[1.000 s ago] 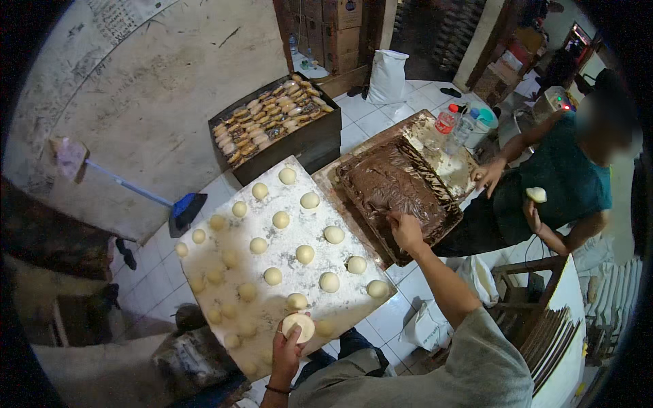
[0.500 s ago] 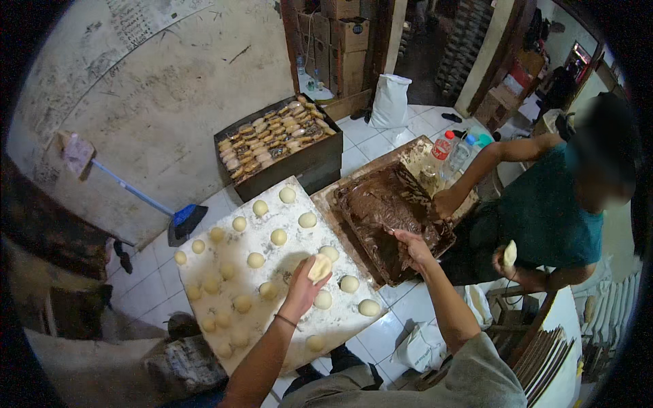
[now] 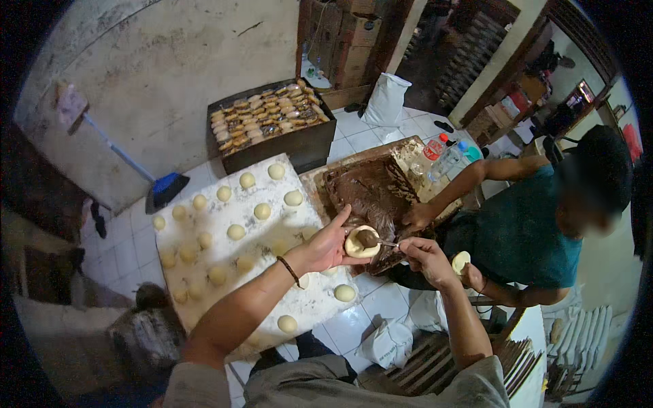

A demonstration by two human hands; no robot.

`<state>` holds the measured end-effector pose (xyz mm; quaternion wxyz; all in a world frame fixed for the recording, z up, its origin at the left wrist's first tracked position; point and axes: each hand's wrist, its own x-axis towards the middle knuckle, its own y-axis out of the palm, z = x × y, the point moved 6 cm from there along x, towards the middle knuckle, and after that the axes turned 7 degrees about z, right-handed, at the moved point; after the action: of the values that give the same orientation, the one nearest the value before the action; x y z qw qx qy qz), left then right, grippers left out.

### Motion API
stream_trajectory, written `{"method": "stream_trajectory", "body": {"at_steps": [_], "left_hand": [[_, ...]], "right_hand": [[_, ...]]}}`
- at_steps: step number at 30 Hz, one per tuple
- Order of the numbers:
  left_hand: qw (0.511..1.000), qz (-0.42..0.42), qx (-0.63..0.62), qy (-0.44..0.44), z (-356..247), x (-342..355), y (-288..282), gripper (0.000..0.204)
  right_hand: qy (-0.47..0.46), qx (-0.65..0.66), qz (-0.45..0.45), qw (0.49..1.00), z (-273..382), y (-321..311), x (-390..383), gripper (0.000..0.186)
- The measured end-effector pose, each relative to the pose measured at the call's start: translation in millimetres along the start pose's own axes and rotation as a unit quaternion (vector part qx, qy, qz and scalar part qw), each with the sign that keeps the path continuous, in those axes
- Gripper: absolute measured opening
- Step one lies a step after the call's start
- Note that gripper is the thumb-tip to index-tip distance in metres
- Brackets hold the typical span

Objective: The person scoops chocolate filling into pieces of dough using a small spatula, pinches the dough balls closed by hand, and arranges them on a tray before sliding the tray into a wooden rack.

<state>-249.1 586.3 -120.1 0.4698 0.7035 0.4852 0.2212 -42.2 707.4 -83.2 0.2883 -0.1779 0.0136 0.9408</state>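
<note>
My left hand [image 3: 325, 249] holds a flattened, cupped piece of pale dough [image 3: 353, 250], thumb spread, over the right side of the floured board. A lump of brown paste [image 3: 368, 238] lies in the dough's hollow. My right hand [image 3: 427, 260] grips a small metal spoon or spatula [image 3: 388, 243] by its handle, with its tip at the paste; its exact shape is hidden. Just beyond my hands is a tray of brown paste [image 3: 360, 187]. Several round dough balls [image 3: 262, 211] rest in loose rows on the floured board [image 3: 212, 213], some partly behind my left arm.
At the right, a co-worker in a green shirt [image 3: 517, 221] has one hand [image 3: 418, 216] at the tray and dough [image 3: 461, 262] in the other. Bottles [image 3: 445, 162] stand behind the tray. A dark box of baked pieces [image 3: 272, 149], a white sack [image 3: 386, 100] and a broom [image 3: 166, 189] stand farther back.
My left hand has moved right with the dough, off the board's middle. My right hand has drawn the spoon-like tool back from the tray, and brown paste now sits in the dough.
</note>
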Motion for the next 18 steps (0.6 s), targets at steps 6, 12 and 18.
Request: {"method": "stream_trajectory", "body": {"at_steps": [6, 12, 18], "left_hand": [[0.999, -0.02, 0.013, -0.048, 20, -54, 20, 0.102], [0.997, -0.004, -0.048, -0.057, 47, -91, 8, 0.077], [0.98, -0.198, 0.005, 0.036, 45, -136, -19, 0.074]], "right_hand": [[-0.241, -0.415, 0.024, 0.877, 60, 63, -48, 0.021], [-0.341, -0.519, 0.052, 0.782, 65, 95, -67, 0.035], [-0.322, -0.55, 0.025, 0.77, 48, 86, -63, 0.026]]}}
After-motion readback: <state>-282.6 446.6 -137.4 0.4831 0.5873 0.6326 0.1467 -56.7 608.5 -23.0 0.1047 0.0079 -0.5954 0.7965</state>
